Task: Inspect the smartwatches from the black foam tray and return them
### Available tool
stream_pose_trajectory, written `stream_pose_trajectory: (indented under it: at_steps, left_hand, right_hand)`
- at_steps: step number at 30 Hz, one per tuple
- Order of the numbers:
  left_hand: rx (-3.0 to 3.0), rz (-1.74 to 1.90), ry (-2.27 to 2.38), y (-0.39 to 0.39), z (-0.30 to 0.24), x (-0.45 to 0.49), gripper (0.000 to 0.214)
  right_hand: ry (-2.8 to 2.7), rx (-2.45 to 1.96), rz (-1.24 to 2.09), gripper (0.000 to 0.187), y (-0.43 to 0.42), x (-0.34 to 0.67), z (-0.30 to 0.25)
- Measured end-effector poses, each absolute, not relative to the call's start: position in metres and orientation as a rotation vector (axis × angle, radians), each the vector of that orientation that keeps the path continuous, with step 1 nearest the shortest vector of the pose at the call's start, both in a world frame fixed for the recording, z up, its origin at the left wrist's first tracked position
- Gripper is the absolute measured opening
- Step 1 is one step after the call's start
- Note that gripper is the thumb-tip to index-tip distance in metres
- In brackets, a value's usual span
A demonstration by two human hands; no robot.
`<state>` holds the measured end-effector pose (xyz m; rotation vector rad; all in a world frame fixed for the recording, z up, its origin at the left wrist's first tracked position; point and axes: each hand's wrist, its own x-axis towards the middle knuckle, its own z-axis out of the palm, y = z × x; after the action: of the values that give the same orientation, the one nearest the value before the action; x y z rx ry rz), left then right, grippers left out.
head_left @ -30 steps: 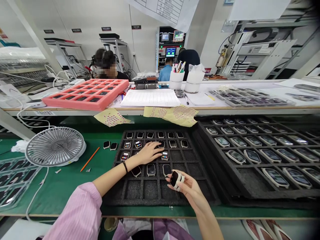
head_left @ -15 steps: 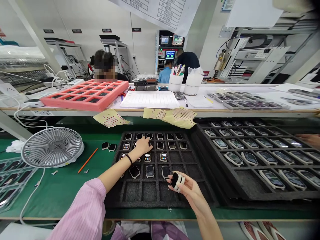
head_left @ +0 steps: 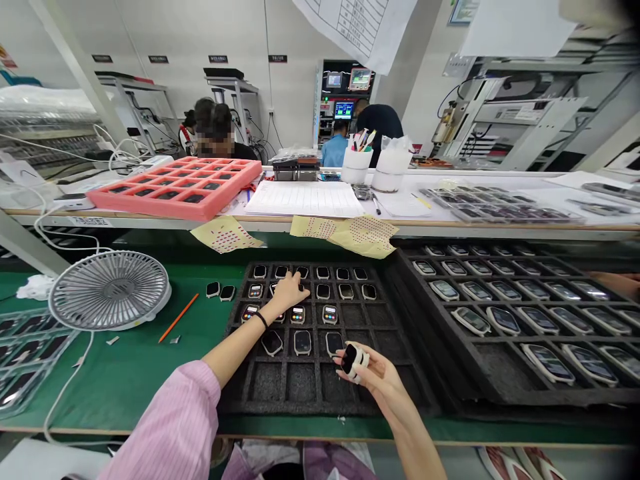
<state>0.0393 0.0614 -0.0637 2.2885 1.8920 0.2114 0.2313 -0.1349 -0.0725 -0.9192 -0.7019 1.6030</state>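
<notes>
My right hand (head_left: 377, 373) is closed around what look like two white-cased smartwatches (head_left: 351, 360) held together, above the front part of a black foam tray (head_left: 265, 383). My left hand (head_left: 289, 293) reaches over the tray's back rows with its fingers apart, touching or just above a watch there that it mostly covers. Some watches in the tray, such as the lit watch (head_left: 329, 315), show coloured icons; others, like the dark watch (head_left: 302, 343), have black screens. Several compartments at the front and right of the tray hold no watch.
A second foam tray (head_left: 493, 363) of watches stands at right, with another person's hand (head_left: 617, 283) beyond it. On the green bench at left are a fan (head_left: 110, 290), an orange stick (head_left: 179, 318) and two loose watches (head_left: 220, 291). A pink tray (head_left: 200, 208) rests on the shelf.
The view has shifted slightly. Both hands keep almost the same places over the tray, and the right hand still holds the smartwatches.
</notes>
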Motion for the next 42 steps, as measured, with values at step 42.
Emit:
stream_pose_trajectory:
  at_steps: [42]
  left_hand:
    - [2.28, 0.235, 1.858, 0.066, -0.067, 0.036, 0.032]
  right_hand:
    - [-1.912, -1.587, 0.189, 0.034, -0.011, 0.292, -0.053]
